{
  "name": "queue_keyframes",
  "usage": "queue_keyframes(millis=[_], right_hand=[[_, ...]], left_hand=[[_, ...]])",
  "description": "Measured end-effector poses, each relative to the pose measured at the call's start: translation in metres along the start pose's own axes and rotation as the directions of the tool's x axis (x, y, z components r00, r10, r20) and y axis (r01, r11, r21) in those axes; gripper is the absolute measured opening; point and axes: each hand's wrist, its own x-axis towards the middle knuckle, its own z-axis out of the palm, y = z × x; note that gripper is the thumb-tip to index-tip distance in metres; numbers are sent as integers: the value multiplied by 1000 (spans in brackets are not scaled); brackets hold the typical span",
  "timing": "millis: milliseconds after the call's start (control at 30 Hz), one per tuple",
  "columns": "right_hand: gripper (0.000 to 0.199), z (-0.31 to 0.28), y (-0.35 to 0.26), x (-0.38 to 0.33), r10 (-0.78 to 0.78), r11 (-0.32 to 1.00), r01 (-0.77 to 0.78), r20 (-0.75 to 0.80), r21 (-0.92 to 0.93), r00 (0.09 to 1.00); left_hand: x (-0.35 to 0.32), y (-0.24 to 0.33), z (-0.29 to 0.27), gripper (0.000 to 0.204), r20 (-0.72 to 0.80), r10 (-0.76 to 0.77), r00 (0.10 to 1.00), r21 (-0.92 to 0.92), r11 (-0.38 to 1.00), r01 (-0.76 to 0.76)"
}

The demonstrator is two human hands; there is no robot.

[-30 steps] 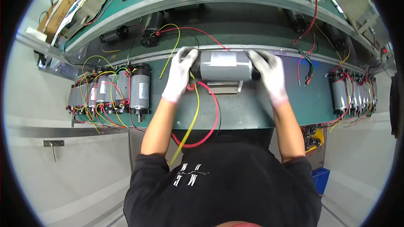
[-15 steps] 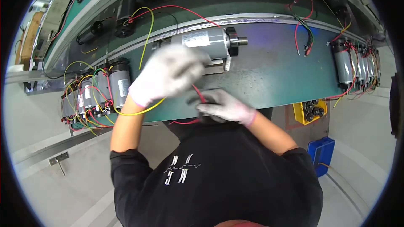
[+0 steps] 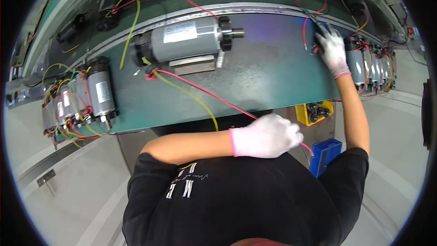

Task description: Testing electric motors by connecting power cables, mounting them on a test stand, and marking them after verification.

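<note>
A large grey electric motor [image 3: 184, 41] lies on its side on the green bench, its shaft pointing right. Red and yellow-green wires leave its black left end. My left hand [image 3: 268, 136], in a white glove, is closed around the red wire [image 3: 214, 94] in front of the bench edge; the wire's end hangs out past the fingers. At the back right, my gloved right hand [image 3: 333, 50] has its fingers around a dark hanging cable [image 3: 321, 28], with a bit of red showing beside them. Its fingertips are partly hidden. Nearby hangs a red lead [image 3: 305, 34] with a bare metal tip.
Several wired motors stand in a row at the left [image 3: 101, 92] and another row at the right [image 3: 356, 66]. A metal rail [image 3: 255, 9] runs behind the bench, with more motors beyond. Below the right edge are a yellow bin [image 3: 301, 114] and a blue bin [image 3: 325, 152].
My left hand has moved from the motor down to the right, drawing out the red wire. My right hand has left the front edge and reached to the hanging cable.
</note>
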Motion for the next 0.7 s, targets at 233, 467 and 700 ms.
queue_keyframes(millis=[233, 467, 700], right_hand=[[29, -93, -48, -10, -100, 738, 75, -1, 671, 995], [35, -188, -110, -23, -268, 215, 199, -138, 956, 954], [34, -205, -126, -20, 19, 305, 142, -155, 942, 988]], left_hand=[[-32, -21, -74, 29, -245, -741, 625, -815, 507, 281], [-47, -31, -81, 25, -277, -773, 571, -902, 414, 122], [-55, -26, -85, 25, -231, -839, 492, -929, 341, 145]])
